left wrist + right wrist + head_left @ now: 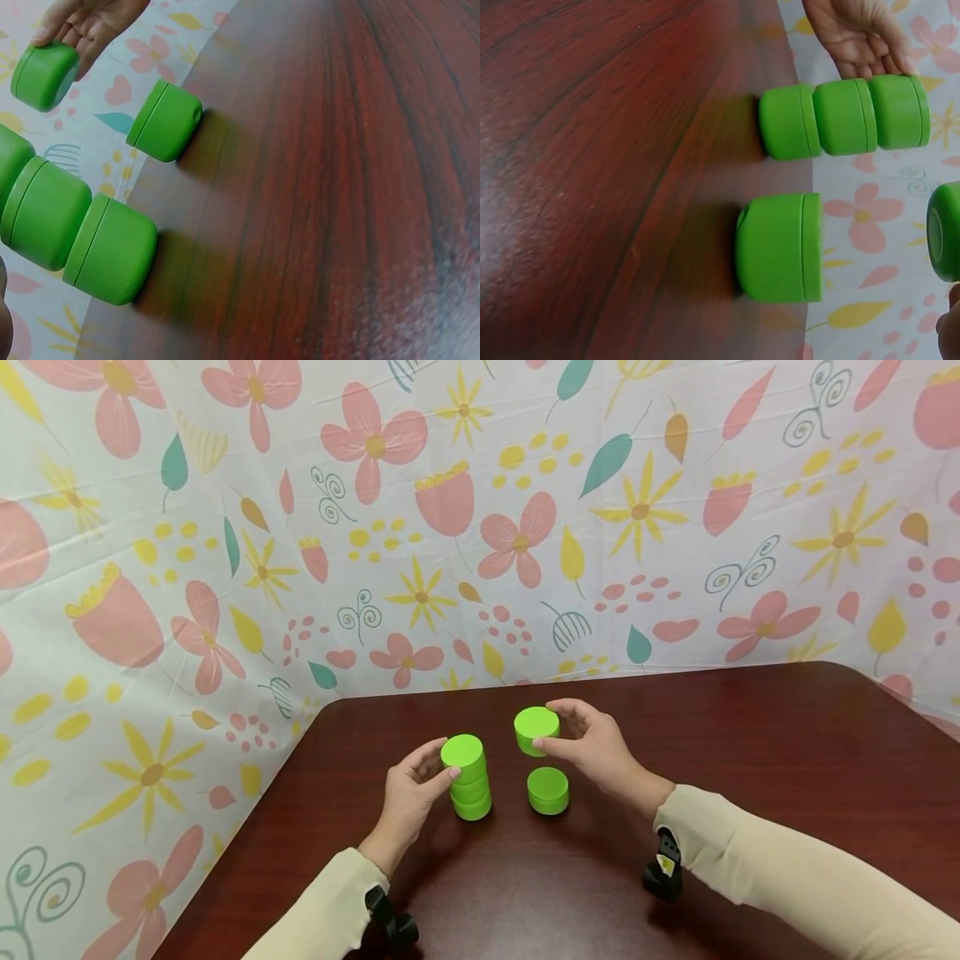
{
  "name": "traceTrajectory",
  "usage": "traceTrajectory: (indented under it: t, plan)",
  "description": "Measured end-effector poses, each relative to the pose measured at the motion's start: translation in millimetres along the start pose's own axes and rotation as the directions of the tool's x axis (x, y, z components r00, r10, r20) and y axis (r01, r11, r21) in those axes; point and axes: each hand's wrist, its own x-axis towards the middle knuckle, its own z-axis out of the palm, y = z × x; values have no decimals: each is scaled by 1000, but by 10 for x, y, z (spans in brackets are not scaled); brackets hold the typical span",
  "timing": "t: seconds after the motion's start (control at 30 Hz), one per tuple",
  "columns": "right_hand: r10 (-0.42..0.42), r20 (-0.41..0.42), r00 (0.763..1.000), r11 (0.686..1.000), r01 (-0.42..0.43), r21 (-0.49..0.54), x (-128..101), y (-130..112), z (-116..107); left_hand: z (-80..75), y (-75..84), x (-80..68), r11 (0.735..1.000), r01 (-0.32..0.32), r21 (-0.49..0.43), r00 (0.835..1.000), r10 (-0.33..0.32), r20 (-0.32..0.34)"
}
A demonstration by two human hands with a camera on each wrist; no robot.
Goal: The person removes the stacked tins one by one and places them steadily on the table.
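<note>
The top container (pixel 465 757) of an upright green three-high stack (pixel 471 789) is pinched by the left hand (pixel 408 795). At two o'clock from the stack, a raised container (pixel 536 728) is gripped by the right hand (pixel 592 747); a lone container (pixel 548 790) is seen at three o'clock. The raised one is best kept level, and the stack steadied only lightly, lest its tiers be shifted.
</note>
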Motion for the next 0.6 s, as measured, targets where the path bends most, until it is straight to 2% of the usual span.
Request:
traceTrajectory:
  t: [0.6]
  plan:
    - [27,-62,998,999,-29,-35,-155,155,-135,6,-5,0,1000,-1,-7,1000,1,-9]
